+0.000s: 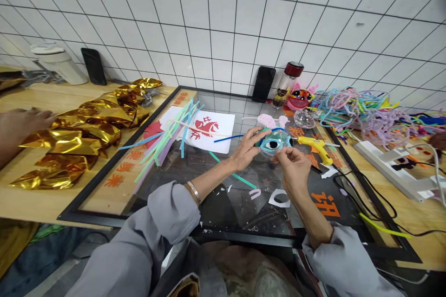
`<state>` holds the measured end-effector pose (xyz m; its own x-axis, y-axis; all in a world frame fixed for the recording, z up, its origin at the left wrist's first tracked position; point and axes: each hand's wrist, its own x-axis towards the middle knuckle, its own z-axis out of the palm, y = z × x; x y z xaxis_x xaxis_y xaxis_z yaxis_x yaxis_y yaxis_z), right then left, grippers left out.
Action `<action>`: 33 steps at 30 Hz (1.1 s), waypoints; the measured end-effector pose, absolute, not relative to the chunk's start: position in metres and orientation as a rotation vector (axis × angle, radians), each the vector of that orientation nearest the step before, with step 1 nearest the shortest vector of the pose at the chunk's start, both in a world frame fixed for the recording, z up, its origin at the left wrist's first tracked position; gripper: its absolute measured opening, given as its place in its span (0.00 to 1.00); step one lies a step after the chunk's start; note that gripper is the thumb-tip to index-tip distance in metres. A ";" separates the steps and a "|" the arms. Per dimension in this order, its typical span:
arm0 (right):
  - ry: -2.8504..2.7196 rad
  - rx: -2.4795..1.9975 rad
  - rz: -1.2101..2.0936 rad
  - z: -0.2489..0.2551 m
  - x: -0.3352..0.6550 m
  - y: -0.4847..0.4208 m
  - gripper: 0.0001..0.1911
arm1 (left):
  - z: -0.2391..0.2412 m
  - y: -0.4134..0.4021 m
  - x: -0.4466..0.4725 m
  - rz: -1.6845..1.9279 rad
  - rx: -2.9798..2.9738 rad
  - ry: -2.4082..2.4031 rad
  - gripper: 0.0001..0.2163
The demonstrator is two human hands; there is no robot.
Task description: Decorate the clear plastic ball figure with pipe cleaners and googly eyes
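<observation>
My left hand (pixel 245 148) is wrapped round the left side of a small clear ball-shaped craft figure (pixel 275 141) with a teal eye, a blue pipe cleaner loop and pink fuzzy ears. My right hand (pixel 293 167) pinches the figure's lower right side with its fingers closed. Both hands hold the figure just above a glass-topped black frame (pixel 104 181) on the wooden table.
A yellow glue gun (pixel 315 146) lies right of the figure, its cord trailing right. Straws and pipe cleaners (pixel 167 141) lie beside a white sheet with a red cutout (pixel 205 127). Gold foil (pixel 87 130) sits left, near another person's hand (pixel 21 123). Tangled pipe cleaners (pixel 362 111), a power strip (pixel 390 167), two phones and a bottle (pixel 285 83) stand behind.
</observation>
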<state>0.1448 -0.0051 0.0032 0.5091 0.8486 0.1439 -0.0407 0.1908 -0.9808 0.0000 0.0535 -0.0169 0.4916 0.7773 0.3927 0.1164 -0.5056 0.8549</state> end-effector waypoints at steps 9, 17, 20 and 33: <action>-0.850 -1.228 0.750 0.001 0.147 -0.005 0.10 | -0.023 0.057 0.001 1.086 1.984 0.715 0.26; -0.811 -1.238 0.781 0.008 0.144 -0.006 0.10 | -0.025 0.056 0.003 1.090 1.975 0.728 0.26; -0.825 -1.240 0.773 0.007 0.144 -0.007 0.10 | -0.023 0.055 0.003 1.086 1.977 0.747 0.26; -0.883 -1.244 0.777 0.003 0.149 -0.006 0.12 | -0.024 0.054 0.004 1.100 2.006 0.816 0.25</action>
